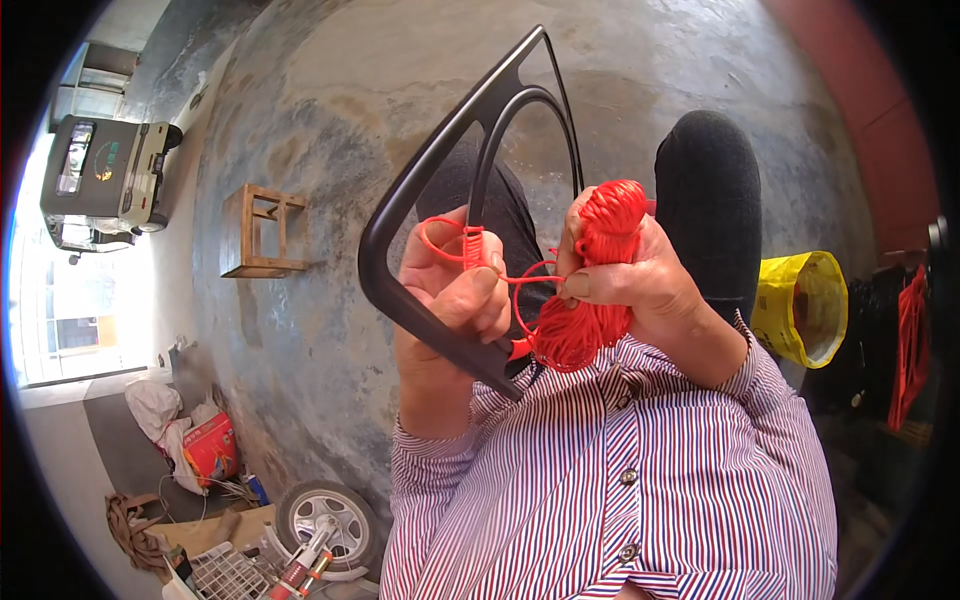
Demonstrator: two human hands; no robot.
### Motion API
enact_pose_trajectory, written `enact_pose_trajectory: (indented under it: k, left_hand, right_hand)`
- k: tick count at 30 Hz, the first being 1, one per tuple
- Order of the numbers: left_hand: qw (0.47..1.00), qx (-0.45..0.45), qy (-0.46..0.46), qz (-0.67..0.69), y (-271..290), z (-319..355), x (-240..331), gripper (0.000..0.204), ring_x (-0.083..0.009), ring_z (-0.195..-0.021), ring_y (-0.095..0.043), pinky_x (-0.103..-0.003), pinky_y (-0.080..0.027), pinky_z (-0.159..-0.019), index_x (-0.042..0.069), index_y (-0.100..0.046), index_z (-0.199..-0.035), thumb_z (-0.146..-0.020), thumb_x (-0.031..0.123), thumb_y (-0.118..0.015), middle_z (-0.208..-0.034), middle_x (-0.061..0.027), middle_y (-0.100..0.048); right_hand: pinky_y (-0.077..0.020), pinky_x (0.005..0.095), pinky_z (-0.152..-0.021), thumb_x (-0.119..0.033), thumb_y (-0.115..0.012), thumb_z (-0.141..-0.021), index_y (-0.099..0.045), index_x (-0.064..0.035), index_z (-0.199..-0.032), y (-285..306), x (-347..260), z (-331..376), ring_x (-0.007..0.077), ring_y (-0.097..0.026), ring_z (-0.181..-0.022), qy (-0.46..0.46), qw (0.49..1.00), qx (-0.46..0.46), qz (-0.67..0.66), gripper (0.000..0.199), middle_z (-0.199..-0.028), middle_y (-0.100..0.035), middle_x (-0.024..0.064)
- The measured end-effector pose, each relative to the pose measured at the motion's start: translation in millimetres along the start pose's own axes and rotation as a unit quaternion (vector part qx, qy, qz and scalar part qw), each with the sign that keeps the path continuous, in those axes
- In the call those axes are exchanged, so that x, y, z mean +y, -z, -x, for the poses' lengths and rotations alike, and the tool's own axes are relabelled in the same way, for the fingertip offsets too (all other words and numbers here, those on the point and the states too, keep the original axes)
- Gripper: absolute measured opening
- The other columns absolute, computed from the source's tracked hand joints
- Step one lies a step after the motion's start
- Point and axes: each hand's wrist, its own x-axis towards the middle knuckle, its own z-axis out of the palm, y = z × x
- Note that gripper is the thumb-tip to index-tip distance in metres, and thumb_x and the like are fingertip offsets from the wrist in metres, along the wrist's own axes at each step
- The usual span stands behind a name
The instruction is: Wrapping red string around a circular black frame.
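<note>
A black tubular frame (437,152), roughly triangular with a curved inner bar (487,160), stands tilted in front of my lap. My left hand (462,302) is closed around that inner bar, thumb pressed on red cord wrapping (473,248) wound tightly about it. A loose loop of cord rises beside these turns. From the wrapping a strand runs right to a thick bundle of red cord (612,215), which my right hand (660,275) grips, thumb across its middle. The bundle's lower end (580,335) hangs below the thumb. More red cord shows low on the frame, partly hidden.
Left on the concrete floor stands a wooden stool (250,232). A yellow bucket-like container (775,310) is by my right leg, with red strands (908,350) hanging beyond. At lower left are a wheel (300,510) and a red bag (210,448); a vehicle (105,172) is parked farther off.
</note>
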Motion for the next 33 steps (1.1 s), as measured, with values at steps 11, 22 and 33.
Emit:
enact_pose_trajectory:
  k: [11,22,33]
  left_hand:
    - [1.0,0.014,-0.008,0.026,18.2,4.5,7.9,0.04,-0.0108,-0.056,-0.048,-0.021,-0.039,-0.041,0.002,-0.058,-0.13,-0.09,0.002,-0.065,-0.101,-0.0143,-0.061]
    - [0.999,0.006,0.003,0.052,29.1,5.8,8.2,0.043,-0.0111,-0.057,-0.05,-0.022,-0.042,-0.042,0.006,-0.058,-0.134,-0.092,0.006,-0.065,-0.097,-0.0139,-0.062]
    - [0.998,-0.018,0.019,0.054,22.5,3.2,3.1,0.05,-0.0095,-0.056,-0.049,-0.021,-0.04,-0.043,0.007,-0.054,-0.14,-0.092,0.008,-0.066,-0.093,-0.0117,-0.063]
  right_hand:
    - [-0.0503,0.0316,-0.075,0.001,-0.07,-0.072,-0.056,-0.0059,-0.1,6.5,-0.4,-3.2,0.0162,-0.063,-0.079,0.007,0.998,0.067,-0.018,0.032,-0.085,-0.064,0.0066]
    - [-0.0491,0.032,-0.071,0.001,-0.065,-0.074,-0.055,-0.0063,-0.105,33.2,-22.2,-7.1,0.0183,-0.061,-0.073,0.116,0.989,0.088,-0.029,0.033,-0.082,-0.06,0.006]
    - [-0.0495,0.0322,-0.071,0.0,-0.065,-0.073,-0.056,-0.0058,-0.105,19.8,-36.0,-2.2,0.0175,-0.06,-0.071,0.146,0.988,0.049,-0.004,0.033,-0.081,-0.06,0.006]
